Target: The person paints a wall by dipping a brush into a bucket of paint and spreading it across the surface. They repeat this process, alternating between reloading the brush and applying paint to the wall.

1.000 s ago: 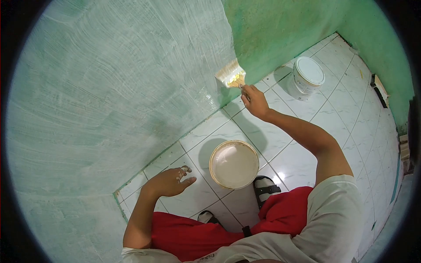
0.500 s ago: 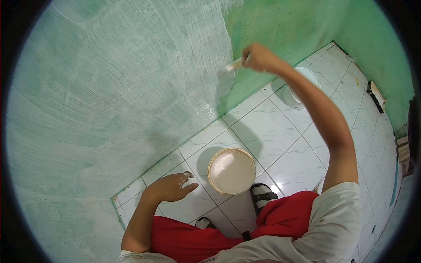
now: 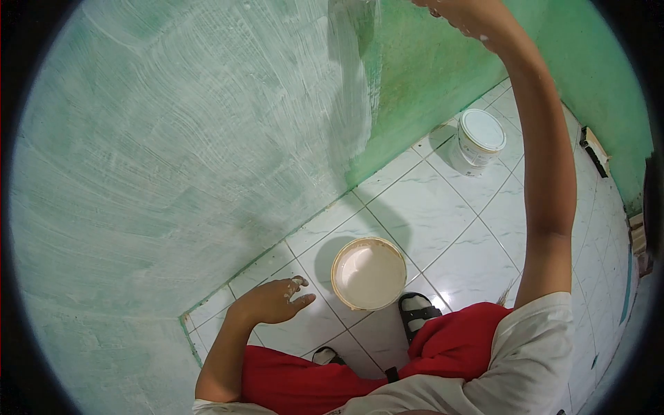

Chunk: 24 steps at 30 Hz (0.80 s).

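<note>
My right hand (image 3: 465,15), spotted with white paint, is raised to the top edge of the view in front of the wall. Its fingers are curled and partly cut off by the frame; the paintbrush it held a moment ago is mostly out of sight. My left hand (image 3: 277,301) hovers low beside the bucket, thumb apart from the paint-smeared fingers, holding nothing. A round bucket of whitish paint (image 3: 369,274) stands on the tiles by my feet. White brush strokes cover the left part of the green wall (image 3: 429,76).
A lidded white paint bucket (image 3: 483,131) stands farther along the wall. A dark-edged object (image 3: 595,152) leans at the right wall's base. My sandalled foot (image 3: 417,312) is close to the open bucket on the tiled floor (image 3: 443,207).
My right hand has swept upward along the wall with the paintbrush, whose bristles were near the edge of the white paint before. My left hand has barely moved.
</note>
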Each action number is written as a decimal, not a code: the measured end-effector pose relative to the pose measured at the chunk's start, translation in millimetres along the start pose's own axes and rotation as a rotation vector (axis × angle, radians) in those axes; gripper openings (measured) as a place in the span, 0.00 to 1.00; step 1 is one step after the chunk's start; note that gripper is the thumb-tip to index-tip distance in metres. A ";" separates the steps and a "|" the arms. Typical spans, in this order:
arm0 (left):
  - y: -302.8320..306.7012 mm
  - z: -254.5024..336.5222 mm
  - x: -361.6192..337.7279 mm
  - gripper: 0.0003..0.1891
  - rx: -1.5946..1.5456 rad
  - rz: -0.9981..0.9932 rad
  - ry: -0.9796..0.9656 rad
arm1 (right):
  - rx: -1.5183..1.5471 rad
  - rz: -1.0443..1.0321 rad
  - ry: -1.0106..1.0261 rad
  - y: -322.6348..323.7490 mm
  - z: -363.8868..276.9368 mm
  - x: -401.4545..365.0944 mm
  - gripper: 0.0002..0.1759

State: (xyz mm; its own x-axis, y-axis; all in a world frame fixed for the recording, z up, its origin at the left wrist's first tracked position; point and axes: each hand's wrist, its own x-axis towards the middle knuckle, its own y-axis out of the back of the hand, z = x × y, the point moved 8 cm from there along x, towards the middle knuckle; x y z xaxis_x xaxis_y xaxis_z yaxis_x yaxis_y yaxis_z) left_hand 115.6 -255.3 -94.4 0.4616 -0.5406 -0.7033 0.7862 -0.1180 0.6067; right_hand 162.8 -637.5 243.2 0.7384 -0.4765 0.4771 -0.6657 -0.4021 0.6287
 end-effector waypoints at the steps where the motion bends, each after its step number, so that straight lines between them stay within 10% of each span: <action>1: -0.2 0.0 -1.2 0.34 -0.002 -0.013 0.017 | 0.002 0.000 -0.001 -1.9 7.4 -2.5 0.10; 9: 0.5 -7.4 3.7 0.33 -0.009 0.001 0.023 | 0.257 0.334 0.471 -129.9 107.7 -19.7 0.10; 24: 0.8 1.6 5.7 0.34 0.012 0.000 -0.014 | 0.076 -0.357 0.074 -227.0 238.5 -123.2 0.13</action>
State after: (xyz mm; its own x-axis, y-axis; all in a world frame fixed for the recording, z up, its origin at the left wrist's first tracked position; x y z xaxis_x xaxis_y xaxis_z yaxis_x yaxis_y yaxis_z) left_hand 118.2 -259.8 -97.3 0.4557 -0.5523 -0.6981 0.7811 -0.1279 0.6112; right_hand 197.2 -673.9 -104.8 0.9294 -0.2390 0.2813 -0.3691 -0.5912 0.7171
